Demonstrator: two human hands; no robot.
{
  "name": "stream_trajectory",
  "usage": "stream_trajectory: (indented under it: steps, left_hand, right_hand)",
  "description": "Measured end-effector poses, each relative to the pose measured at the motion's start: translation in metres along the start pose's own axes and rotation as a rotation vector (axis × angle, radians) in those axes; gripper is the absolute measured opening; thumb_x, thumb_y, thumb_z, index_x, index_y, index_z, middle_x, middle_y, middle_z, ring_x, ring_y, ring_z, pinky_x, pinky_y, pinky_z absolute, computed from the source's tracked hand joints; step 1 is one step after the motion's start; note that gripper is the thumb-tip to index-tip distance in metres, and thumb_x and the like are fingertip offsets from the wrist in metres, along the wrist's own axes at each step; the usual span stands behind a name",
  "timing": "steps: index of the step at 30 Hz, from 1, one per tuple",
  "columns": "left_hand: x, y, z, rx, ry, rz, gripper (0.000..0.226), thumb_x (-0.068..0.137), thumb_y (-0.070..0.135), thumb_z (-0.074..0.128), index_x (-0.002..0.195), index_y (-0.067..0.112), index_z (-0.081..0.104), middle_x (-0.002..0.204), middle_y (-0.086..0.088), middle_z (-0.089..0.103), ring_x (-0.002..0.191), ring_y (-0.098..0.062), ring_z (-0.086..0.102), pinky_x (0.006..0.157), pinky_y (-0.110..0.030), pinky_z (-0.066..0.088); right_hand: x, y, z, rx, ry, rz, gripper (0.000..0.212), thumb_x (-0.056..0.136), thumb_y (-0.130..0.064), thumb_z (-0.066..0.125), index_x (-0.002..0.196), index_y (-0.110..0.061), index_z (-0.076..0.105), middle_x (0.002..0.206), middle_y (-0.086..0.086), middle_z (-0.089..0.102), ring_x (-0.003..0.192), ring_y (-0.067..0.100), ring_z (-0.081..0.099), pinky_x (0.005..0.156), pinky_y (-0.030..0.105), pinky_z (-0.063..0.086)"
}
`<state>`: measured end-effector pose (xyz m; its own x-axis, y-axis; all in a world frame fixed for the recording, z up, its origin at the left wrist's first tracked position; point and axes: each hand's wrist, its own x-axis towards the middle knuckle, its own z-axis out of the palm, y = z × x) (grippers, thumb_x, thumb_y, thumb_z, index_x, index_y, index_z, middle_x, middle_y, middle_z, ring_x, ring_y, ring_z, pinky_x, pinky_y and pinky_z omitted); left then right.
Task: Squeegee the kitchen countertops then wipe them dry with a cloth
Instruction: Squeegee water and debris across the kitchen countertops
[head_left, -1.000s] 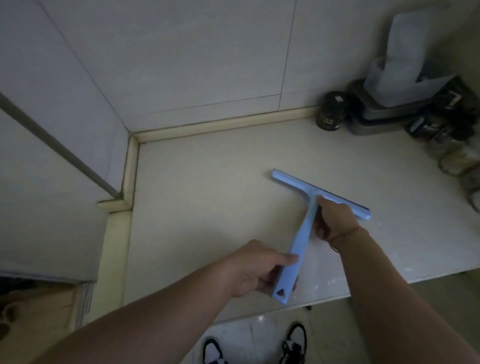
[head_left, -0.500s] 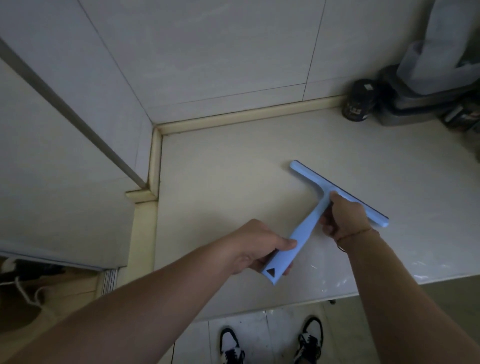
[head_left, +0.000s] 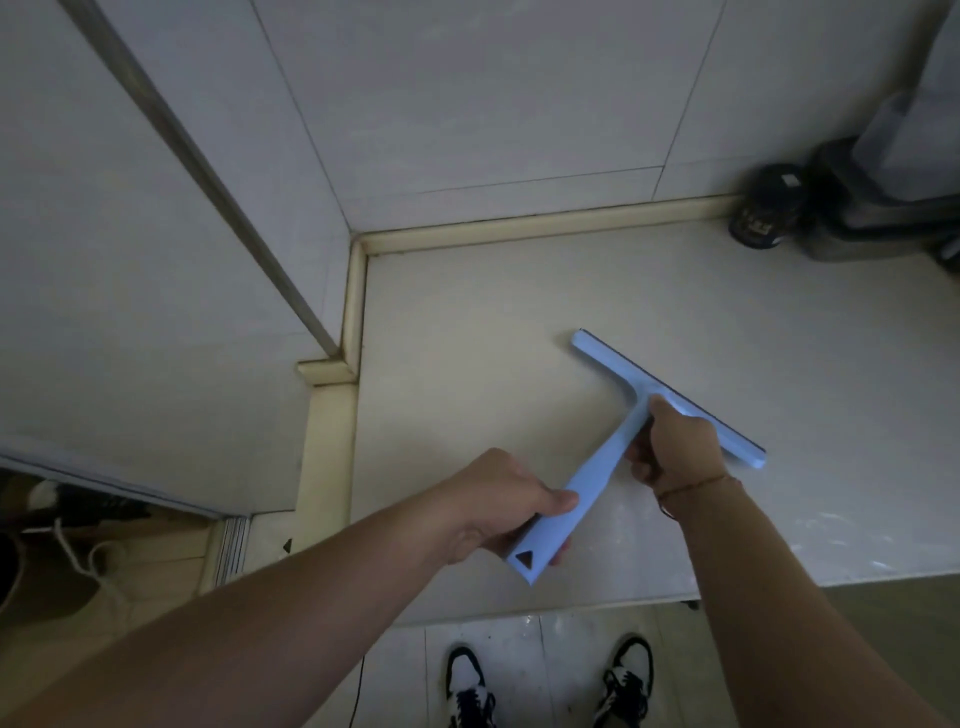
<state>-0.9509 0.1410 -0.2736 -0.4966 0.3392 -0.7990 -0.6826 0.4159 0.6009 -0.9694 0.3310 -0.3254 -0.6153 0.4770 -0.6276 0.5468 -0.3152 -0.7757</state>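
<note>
A light blue T-shaped squeegee (head_left: 605, 462) lies with its blade on the pale countertop (head_left: 493, 338), blade running from upper left to lower right. My left hand (head_left: 498, 499) grips the lower end of its handle near the counter's front edge. My right hand (head_left: 672, 441) grips the handle just below the blade, with a thin red band on the wrist. Wet streaks glisten on the counter to the right of the squeegee. No cloth is in view.
A dark round jar (head_left: 763, 208) and a dark container (head_left: 872, 208) stand at the back right against the tiled wall. A raised cream ledge (head_left: 356, 306) borders the counter's left and back. Below the front edge are floor tiles and my shoes (head_left: 470, 686).
The view has shifted left, so the squeegee and both hands sit further right in frame. The squeegee's handle now leans more to the left. Both grips are unchanged.
</note>
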Motion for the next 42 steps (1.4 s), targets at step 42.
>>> stream_trajectory:
  steps: [42]
  left_hand:
    - [-0.093,-0.082,-0.064,0.003,0.153,0.007,0.028,0.092,0.018,0.063,0.094,-0.009,0.07,0.086,-0.023,0.072,0.072,-0.028,0.07,0.068,-0.037,0.058]
  right_hand:
    - [-0.085,0.059,0.084,-0.145,-0.203,0.006,0.038,0.1,-0.026,0.044,0.072,-0.003,0.052,0.056,0.011,0.054,0.039,0.017,0.054,0.04,0.022,0.038]
